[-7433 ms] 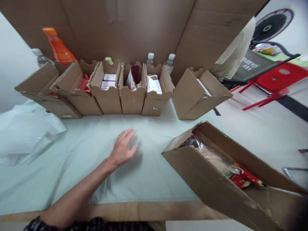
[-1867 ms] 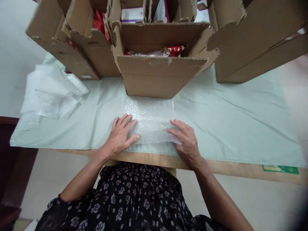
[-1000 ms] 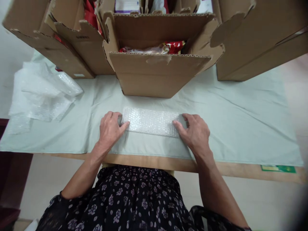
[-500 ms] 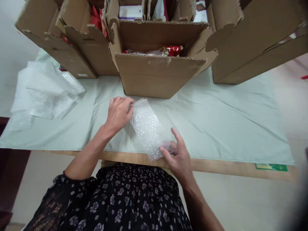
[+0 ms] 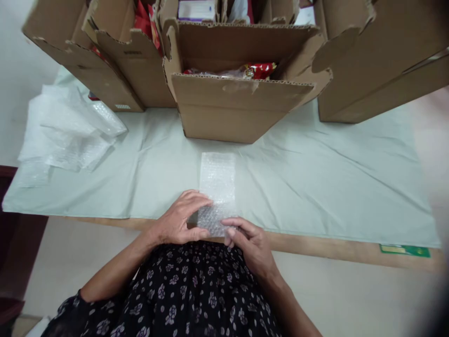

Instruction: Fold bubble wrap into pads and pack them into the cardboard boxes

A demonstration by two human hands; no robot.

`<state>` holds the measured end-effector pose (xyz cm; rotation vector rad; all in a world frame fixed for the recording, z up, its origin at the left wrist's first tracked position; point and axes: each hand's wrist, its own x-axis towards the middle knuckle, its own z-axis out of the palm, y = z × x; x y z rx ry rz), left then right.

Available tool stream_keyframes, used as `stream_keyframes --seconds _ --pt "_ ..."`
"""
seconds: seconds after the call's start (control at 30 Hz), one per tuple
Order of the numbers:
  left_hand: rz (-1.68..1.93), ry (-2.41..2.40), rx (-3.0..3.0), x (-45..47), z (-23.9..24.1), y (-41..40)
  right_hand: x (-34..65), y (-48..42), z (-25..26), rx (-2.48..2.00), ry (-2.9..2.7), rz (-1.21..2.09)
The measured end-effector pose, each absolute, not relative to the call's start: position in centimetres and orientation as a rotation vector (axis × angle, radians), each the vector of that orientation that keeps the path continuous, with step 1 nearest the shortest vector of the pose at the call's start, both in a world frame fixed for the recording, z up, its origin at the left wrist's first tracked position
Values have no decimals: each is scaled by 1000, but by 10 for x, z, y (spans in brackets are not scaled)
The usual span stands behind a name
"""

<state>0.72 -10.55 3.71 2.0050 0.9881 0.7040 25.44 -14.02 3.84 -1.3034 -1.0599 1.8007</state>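
A small clear bubble wrap bag (image 5: 218,175) lies flat on the green cloth, its near end reaching the table's front edge. My left hand (image 5: 185,217) rests at the bag's left side, thumb and fingers apart, fingertips touching the plastic. At the near right corner, my right hand (image 5: 247,238) pinches the bag's edge between thumb and fingers. Whether anything is inside the bag cannot be made out.
Beyond the bag stands an open cardboard box (image 5: 228,110) with red packets (image 5: 261,71) inside. More cardboard boxes (image 5: 140,70) line the back. A pile of bubble wrap bags (image 5: 66,131) lies at the left. A green card (image 5: 405,251) sits at the front right edge.
The bubble wrap bag has turned from slanted to nearly straight. My left hand has come down from its far end to its near left side; my right hand has closed on the near corner.
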Motion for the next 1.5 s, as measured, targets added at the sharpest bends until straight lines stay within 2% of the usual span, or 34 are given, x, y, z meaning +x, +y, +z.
stream_keyframes --seconds 0.13,0.3,0.37,0.53,0.67,0.9,1.13,1.33,1.5 --pt "675 1152 1936 15 31 -109 244 -124 36 -1157 -710 1843" --pt "867 1558 1811 36 20 -99 240 -111 25 -1142 -893 1743" --pt "898 1622 1824 41 16 -97 246 -111 22 -1218 -1139 1546" --pt "947 1680 1996 46 10 -98 254 -105 17 -1291 -1944 673" --pt "975 1677 1987 46 11 -100 246 -94 14 -1300 -2324 377" --pt "1067 1642 1855 40 14 -107 241 -91 11 -1255 -2436 276" --pt "1063 1839 2124 34 13 -106 238 -82 12 -1277 -2488 215" --pt "829 1441 2428 24 21 -110 240 -75 20 -1228 -2463 309" --pt "926 1435 2272 24 19 -103 245 -78 27 -1241 -2323 401"
